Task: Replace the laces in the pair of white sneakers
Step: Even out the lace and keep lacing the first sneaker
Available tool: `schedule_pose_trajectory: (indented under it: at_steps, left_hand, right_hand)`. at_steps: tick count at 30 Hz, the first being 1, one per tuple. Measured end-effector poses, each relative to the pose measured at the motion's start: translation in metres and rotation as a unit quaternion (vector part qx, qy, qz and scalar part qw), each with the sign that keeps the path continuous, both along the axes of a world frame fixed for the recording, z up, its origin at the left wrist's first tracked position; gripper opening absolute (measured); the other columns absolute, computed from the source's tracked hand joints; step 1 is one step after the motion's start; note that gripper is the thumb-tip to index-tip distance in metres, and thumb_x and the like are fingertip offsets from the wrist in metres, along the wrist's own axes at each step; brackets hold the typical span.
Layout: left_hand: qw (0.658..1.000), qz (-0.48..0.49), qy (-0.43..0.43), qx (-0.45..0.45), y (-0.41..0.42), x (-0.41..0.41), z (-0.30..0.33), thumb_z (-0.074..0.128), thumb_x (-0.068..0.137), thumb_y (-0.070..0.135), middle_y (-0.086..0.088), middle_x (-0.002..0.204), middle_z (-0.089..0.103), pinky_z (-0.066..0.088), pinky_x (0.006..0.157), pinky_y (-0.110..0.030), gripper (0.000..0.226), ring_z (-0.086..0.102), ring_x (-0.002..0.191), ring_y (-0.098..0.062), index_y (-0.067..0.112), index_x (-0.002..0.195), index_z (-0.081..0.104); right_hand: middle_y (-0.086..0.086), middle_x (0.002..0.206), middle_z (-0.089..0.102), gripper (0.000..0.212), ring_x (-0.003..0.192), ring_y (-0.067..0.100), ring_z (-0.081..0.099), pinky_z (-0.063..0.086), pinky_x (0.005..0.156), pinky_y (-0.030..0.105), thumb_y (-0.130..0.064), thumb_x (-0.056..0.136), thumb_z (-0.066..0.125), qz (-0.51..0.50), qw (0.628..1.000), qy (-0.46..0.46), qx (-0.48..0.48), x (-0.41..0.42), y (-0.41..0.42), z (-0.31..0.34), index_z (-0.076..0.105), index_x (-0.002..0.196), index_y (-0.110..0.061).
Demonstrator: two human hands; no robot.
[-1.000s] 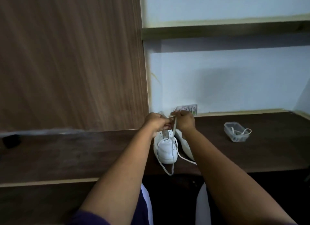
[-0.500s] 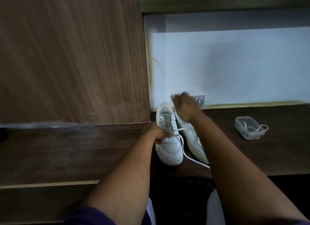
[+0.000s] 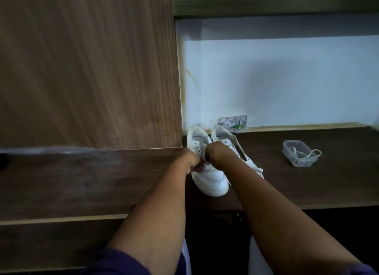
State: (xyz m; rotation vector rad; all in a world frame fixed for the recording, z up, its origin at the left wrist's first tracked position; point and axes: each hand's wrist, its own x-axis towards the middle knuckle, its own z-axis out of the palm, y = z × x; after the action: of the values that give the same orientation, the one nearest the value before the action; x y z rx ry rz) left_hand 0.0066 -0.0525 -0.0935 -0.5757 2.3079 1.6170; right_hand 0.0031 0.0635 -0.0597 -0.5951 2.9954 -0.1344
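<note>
Two white sneakers stand side by side on the dark wooden desk (image 3: 307, 184), toes toward me. The left sneaker (image 3: 211, 180) has my left hand (image 3: 191, 162) over its eyelet rows, fingers curled and pinching a white lace. My right hand (image 3: 217, 154) is beside it, fingers curled at the same lace over the tongue. The right sneaker (image 3: 229, 139) lies partly behind my right forearm, and a white lace end (image 3: 258, 170) trails off beside it. The lace between my fingers is mostly hidden.
A small clear plastic box (image 3: 299, 153) with a loose white lace draped over its rim sits on the desk to the right. A tall wooden panel (image 3: 88, 69) rises at the left. A wall socket plate (image 3: 232, 122) is behind the sneakers.
My right hand came down from above the right sneaker to meet the left hand at the left sneaker's eyelets. The loose lace that hung over the desk front has been drawn up.
</note>
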Motion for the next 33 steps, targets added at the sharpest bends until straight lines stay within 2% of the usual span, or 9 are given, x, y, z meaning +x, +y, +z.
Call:
schedule_pose_trajectory:
  at_steps: [2,5,8,10,14,21,26,30,33]
  left_hand:
    - [0.999,0.006,0.006,-0.038,0.001,-0.001,-0.003,0.063,0.069,-0.01,-0.025,0.093,0.07,0.057,0.067,-0.034,0.026,0.071,0.082,-0.029,-0.004,0.094,0.066]
    - [0.995,0.003,0.006,-0.101,-0.002,-0.02,-0.021,0.072,0.057,0.001,-0.02,0.094,0.071,0.059,0.074,-0.038,0.034,0.071,0.087,-0.029,-0.001,0.091,0.065]
    - [0.988,-0.018,0.006,-0.155,0.006,0.007,0.006,0.076,0.065,0.007,-0.013,0.079,0.065,0.052,0.063,-0.027,0.023,0.067,0.074,-0.024,0.006,0.082,0.061]
    - [0.984,-0.016,0.018,-0.178,0.008,0.013,0.01,0.077,0.07,0.007,-0.017,0.086,0.066,0.046,0.058,-0.027,0.024,0.068,0.082,-0.025,0.003,0.091,0.066]
    - [0.982,-0.01,0.037,-0.187,0.007,0.015,0.004,0.082,0.07,0.014,-0.013,0.103,0.071,0.057,0.082,-0.032,0.033,0.069,0.096,-0.024,0.006,0.1,0.07]
    - [0.975,0.037,0.107,-0.193,0.002,0.019,0.003,0.07,0.084,0.016,-0.007,0.101,0.073,0.056,0.088,-0.034,0.012,0.068,0.096,-0.023,0.015,0.095,0.076]
    - [0.979,0.004,0.097,-0.182,-0.003,0.02,0.004,0.075,0.079,0.004,-0.004,0.099,0.074,0.055,0.09,-0.032,0.017,0.067,0.098,-0.02,0.014,0.091,0.078]
    - [0.982,-0.014,0.086,-0.167,-0.009,0.018,0.007,0.081,0.075,0.008,-0.004,0.102,0.073,0.052,0.088,-0.026,0.022,0.066,0.1,-0.018,0.009,0.096,0.075]
    - [0.979,0.037,0.099,-0.172,-0.003,0.016,0.006,0.06,0.094,0.013,-0.012,0.121,0.066,0.047,0.076,-0.018,0.028,0.061,0.113,-0.024,0.003,0.118,0.066]
  right_hand:
    - [0.014,0.11,0.063,0.025,0.107,0.031,0.06,0.047,0.083,0.034,-0.002,0.089,0.052,-0.005,1.0,0.006,0.006,0.001,-0.002,-0.003,0.062,0.112,-0.003]
    - [0.012,0.116,0.064,0.024,0.109,0.028,0.058,0.043,0.086,0.029,-0.007,0.091,0.052,0.033,0.999,-0.014,-0.016,-0.002,0.012,-0.003,0.067,0.111,-0.006]
    - [0.007,0.117,0.065,0.022,0.111,0.022,0.057,0.043,0.094,0.027,-0.011,0.09,0.059,0.063,0.995,-0.061,-0.052,-0.008,0.028,-0.002,0.072,0.108,-0.01]
    - [0.007,0.117,0.063,0.022,0.111,0.022,0.057,0.045,0.095,0.03,-0.011,0.09,0.06,0.068,0.992,-0.084,-0.062,-0.01,0.031,-0.001,0.071,0.109,-0.009]
    - [0.003,0.119,0.06,0.021,0.113,0.021,0.055,0.046,0.098,0.035,-0.016,0.089,0.064,0.07,0.982,-0.137,-0.106,-0.021,0.038,-0.009,0.068,0.11,-0.015]
    - [0.003,0.129,0.058,0.029,0.12,0.02,0.051,0.039,0.103,0.031,-0.023,0.093,0.058,0.041,0.972,-0.158,-0.17,-0.022,0.027,-0.027,0.063,0.121,-0.016]
    - [0.003,0.111,0.066,0.014,0.107,0.017,0.057,0.044,0.095,0.027,-0.016,0.089,0.065,0.019,0.952,-0.168,-0.254,-0.021,0.028,-0.032,0.07,0.101,-0.016]
    - [0.003,0.091,0.069,0.023,0.102,0.025,0.065,0.049,0.099,0.042,-0.005,0.075,0.076,-0.05,0.913,-0.17,-0.368,-0.019,0.024,-0.032,0.064,0.088,-0.019]
    - [0.005,0.093,0.066,0.027,0.101,0.026,0.064,0.049,0.098,0.041,-0.006,0.073,0.077,-0.052,0.919,-0.167,-0.354,-0.018,0.02,-0.031,0.061,0.09,-0.018]
